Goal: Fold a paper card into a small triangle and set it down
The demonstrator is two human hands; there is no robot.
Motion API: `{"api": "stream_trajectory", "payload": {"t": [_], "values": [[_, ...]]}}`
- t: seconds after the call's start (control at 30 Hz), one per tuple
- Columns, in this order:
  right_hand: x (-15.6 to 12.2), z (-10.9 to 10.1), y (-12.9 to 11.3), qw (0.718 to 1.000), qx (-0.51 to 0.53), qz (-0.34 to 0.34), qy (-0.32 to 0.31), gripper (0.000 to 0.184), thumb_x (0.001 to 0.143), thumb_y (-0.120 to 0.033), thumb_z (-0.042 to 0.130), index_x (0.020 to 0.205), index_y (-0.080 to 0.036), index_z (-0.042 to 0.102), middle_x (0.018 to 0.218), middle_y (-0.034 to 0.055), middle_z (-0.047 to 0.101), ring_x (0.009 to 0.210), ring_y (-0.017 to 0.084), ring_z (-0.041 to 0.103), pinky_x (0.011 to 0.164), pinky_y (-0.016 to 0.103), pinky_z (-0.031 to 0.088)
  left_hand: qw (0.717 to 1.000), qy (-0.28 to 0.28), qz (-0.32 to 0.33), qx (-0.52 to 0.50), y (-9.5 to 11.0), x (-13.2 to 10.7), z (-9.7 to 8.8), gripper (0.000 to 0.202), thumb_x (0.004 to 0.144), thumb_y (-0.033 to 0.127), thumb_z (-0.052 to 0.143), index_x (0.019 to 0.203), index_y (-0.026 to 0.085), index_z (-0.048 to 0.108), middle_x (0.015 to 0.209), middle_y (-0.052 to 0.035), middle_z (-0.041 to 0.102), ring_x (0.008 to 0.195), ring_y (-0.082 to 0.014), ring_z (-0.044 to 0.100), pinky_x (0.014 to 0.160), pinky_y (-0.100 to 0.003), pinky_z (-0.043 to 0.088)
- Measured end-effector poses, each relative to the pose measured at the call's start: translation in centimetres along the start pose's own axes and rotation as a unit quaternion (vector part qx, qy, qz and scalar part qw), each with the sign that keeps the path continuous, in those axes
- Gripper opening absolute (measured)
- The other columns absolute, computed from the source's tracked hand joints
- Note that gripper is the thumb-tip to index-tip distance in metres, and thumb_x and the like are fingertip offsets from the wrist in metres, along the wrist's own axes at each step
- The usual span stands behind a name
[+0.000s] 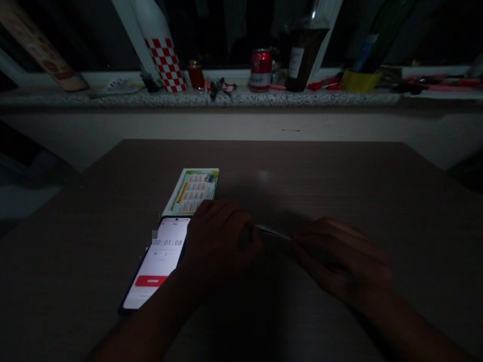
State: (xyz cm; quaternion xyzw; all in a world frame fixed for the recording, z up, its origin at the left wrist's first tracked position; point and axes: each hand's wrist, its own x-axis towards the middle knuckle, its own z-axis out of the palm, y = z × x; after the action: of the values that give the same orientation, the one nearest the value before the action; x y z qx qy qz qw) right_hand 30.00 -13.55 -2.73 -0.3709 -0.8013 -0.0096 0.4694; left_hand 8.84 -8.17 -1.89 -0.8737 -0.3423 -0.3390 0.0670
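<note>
A thin, pale, flat piece [273, 232], seen nearly edge-on, spans the gap between my hands above the table; its kind is too dark to make out. My left hand [226, 236] is closed at its left end, with fingers curled. At the other end my right hand [339, 254] pinches it between thumb and fingers. Left of my left hand lies a lit phone [162, 261] showing a timer, its lower right partly covered by my forearm. A printed card or booklet [194, 191] with rows of orange marks lies just beyond the phone.
The room is dim. Behind the wooden table [320, 171], a stone sill [234, 103] carries a red-and-white checkered bottle [166, 60], a red can [260, 70], a dark bottle [302, 58], a small red jar [195, 74] and a yellow holder [360, 80].
</note>
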Motion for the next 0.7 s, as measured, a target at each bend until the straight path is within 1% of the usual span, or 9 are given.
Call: {"api": "stream_trajectory", "payload": {"t": [0.13, 0.27, 0.33, 0.37, 0.47, 0.53, 0.6, 0.7], "values": [[0.1, -0.2, -0.1, 1.000, 0.003, 0.003, -0.003, 0.022, 0.076, -0.005, 0.068, 0.095, -0.016, 0.066, 0.077, 0.0059, 0.072, 0.068, 0.017, 0.067, 0.059, 0.031, 0.057, 1.000, 0.006, -0.012, 0.015, -0.6, 0.2, -0.2, 0.006, 0.077, 0.018, 0.059, 0.072, 0.018, 0.057, 0.076, -0.0040, 0.066, 0.072, -0.0195, 0.060, 0.069, -0.035, 0.044], [0.1, -0.8, 0.2, 0.999, -0.004, 0.042, 0.010, 0.022, 0.077, -0.004, 0.066, 0.094, -0.018, 0.066, 0.076, 0.0049, 0.070, 0.068, 0.018, 0.067, 0.059, 0.032, 0.055, 0.997, 0.042, -0.050, 0.035, -1.4, 0.1, -0.5, 0.005, 0.078, 0.017, 0.058, 0.073, 0.017, 0.057, 0.073, -0.0048, 0.065, 0.071, -0.0211, 0.060, 0.068, -0.036, 0.045], [0.1, -0.9, 0.3, 0.999, 0.000, 0.045, 0.006, 0.022, 0.077, -0.004, 0.066, 0.094, -0.018, 0.066, 0.076, 0.0047, 0.070, 0.067, 0.018, 0.066, 0.057, 0.032, 0.055, 0.999, 0.023, -0.040, -0.002, -1.2, -0.1, -0.6, 0.004, 0.078, 0.017, 0.059, 0.075, 0.017, 0.058, 0.078, -0.0058, 0.065, 0.075, -0.0215, 0.061, 0.070, -0.036, 0.047], [0.1, -0.9, 0.4, 0.999, 0.005, 0.040, 0.003, 0.022, 0.078, -0.004, 0.065, 0.094, -0.019, 0.066, 0.076, 0.0046, 0.070, 0.067, 0.018, 0.066, 0.057, 0.032, 0.055, 0.999, 0.017, -0.030, -0.023, -1.0, -0.2, -0.6, 0.002, 0.078, 0.018, 0.060, 0.079, 0.016, 0.058, 0.083, -0.0068, 0.066, 0.079, -0.0219, 0.061, 0.072, -0.037, 0.047], [0.1, -0.6, 0.5, 0.999, 0.019, 0.028, 0.000, 0.021, 0.077, -0.005, 0.065, 0.093, -0.018, 0.067, 0.076, 0.0047, 0.071, 0.067, 0.018, 0.066, 0.058, 0.032, 0.056, 0.998, -0.001, -0.006, -0.063, 0.0, -0.4, -0.4, 0.024, 0.080, 0.022, 0.064, 0.102, 0.014, 0.059, 0.100, -0.0091, 0.065, 0.093, -0.0230, 0.060, 0.082, -0.038, 0.048], [0.1, -0.4, 0.6, 0.999, 0.029, 0.023, -0.003, 0.020, 0.076, -0.004, 0.066, 0.092, -0.017, 0.067, 0.076, 0.0055, 0.071, 0.067, 0.018, 0.066, 0.058, 0.032, 0.056, 0.996, -0.019, 0.025, -0.088, 0.4, -0.5, -0.1, 0.029, 0.081, 0.021, 0.064, 0.109, 0.015, 0.057, 0.104, -0.0085, 0.064, 0.096, -0.0219, 0.058, 0.085, -0.037, 0.048], [0.0, -0.2, 0.6, 0.999, 0.040, 0.018, -0.007, 0.020, 0.075, -0.003, 0.067, 0.091, -0.016, 0.066, 0.076, 0.0055, 0.070, 0.067, 0.018, 0.066, 0.060, 0.032, 0.056, 0.993, -0.029, 0.047, -0.106, 0.6, -0.5, 0.1, 0.024, 0.083, 0.019, 0.064, 0.106, 0.015, 0.059, 0.101, -0.0074, 0.065, 0.094, -0.0205, 0.058, 0.084, -0.036, 0.048], [-0.1, -0.1, 0.6, 0.998, 0.047, 0.028, -0.023, 0.021, 0.074, -0.002, 0.067, 0.090, -0.015, 0.065, 0.077, 0.0055, 0.069, 0.069, 0.018, 0.065, 0.062, 0.032, 0.055, 0.991, -0.039, 0.058, -0.118, 0.5, -0.4, 0.3, 0.007, 0.085, 0.015, 0.062, 0.092, 0.015, 0.062, 0.090, -0.0049, 0.066, 0.084, -0.0181, 0.058, 0.077, -0.034, 0.047]]}}
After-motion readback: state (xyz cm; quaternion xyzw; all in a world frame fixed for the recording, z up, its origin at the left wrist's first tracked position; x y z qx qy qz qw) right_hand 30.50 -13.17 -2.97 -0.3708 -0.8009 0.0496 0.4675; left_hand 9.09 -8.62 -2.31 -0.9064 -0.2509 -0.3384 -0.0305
